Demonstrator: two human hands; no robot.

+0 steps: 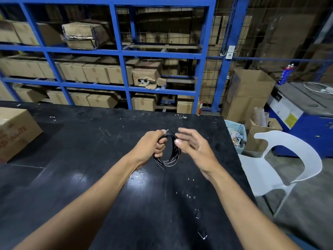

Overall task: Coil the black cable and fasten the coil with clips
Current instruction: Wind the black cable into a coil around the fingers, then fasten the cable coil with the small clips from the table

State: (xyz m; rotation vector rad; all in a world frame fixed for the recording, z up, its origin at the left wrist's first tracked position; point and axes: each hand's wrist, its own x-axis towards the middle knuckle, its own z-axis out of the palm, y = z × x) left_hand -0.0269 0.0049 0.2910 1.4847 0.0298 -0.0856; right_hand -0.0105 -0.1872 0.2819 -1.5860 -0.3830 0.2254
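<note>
**Two bare hands working a coil of black cable**

Blue steel shelving (119, 51) stacked with brown cardboard boxes is filling the background. Below it, a wide, scuffed black table (90, 150) is taking up most of the foreground, and a brown cardboard box with red lettering (12, 132) is sitting at its left edge. A white moulded plastic chair (281, 159) is standing just beside the table's right side.

Over the middle of the table, the left hand (151, 147) is gripping a thin black cable wound into a loose oval coil (169, 150); its fingers (161, 145) are curling shut around the coil's left side, and the coil's lower loops are hanging close to the table surface. The right hand (194, 147) is hovering just beside the coil's right side, its fingers (187, 132) spreading apart and blurring, grasping nothing. Two small black clips (197, 213) are lying near the table's right edge, well apart from the coil.
</note>
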